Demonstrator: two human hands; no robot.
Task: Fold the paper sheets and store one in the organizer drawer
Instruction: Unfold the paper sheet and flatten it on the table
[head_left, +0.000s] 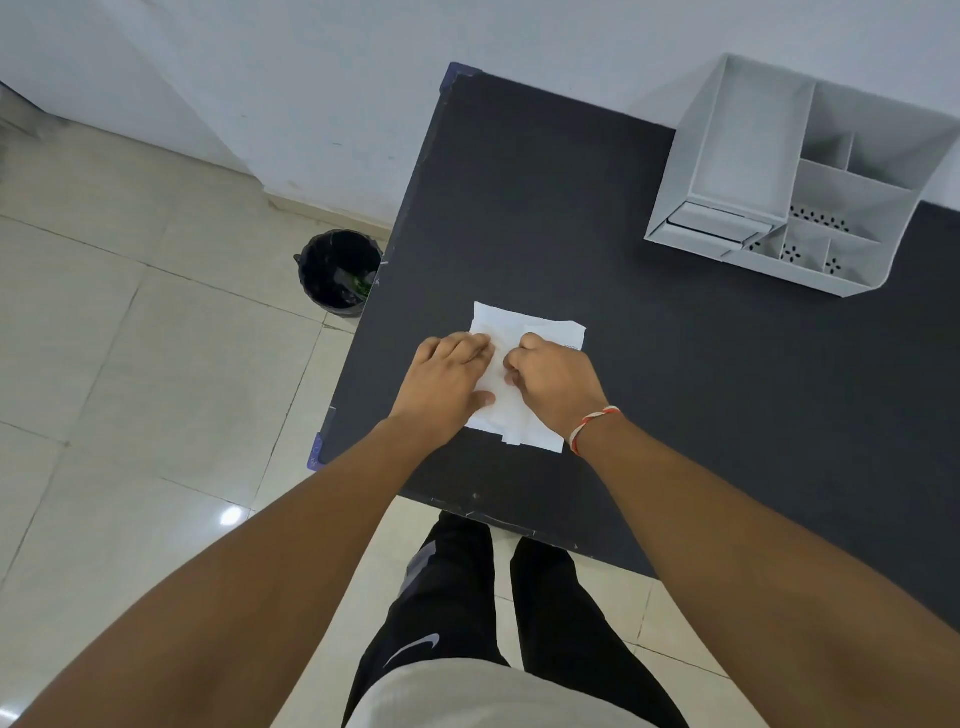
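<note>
The black table (727, 389) carried everything. The white organizer (810, 171) stood well beyond your right hand (553, 387), up and to its right, with its drawer (711, 222) at the lower left front, seemingly slightly open; your right hand was the nearer one to it. The paper sheets (524, 332) lay directly under both hands, long axis running from you toward the far side, tilted a little left. Your left hand (449, 376) lay flat, fingers straight, pressing the sheets. Your right hand's fingers were curled and appeared to pinch a fold, judged mid-crease.
</note>
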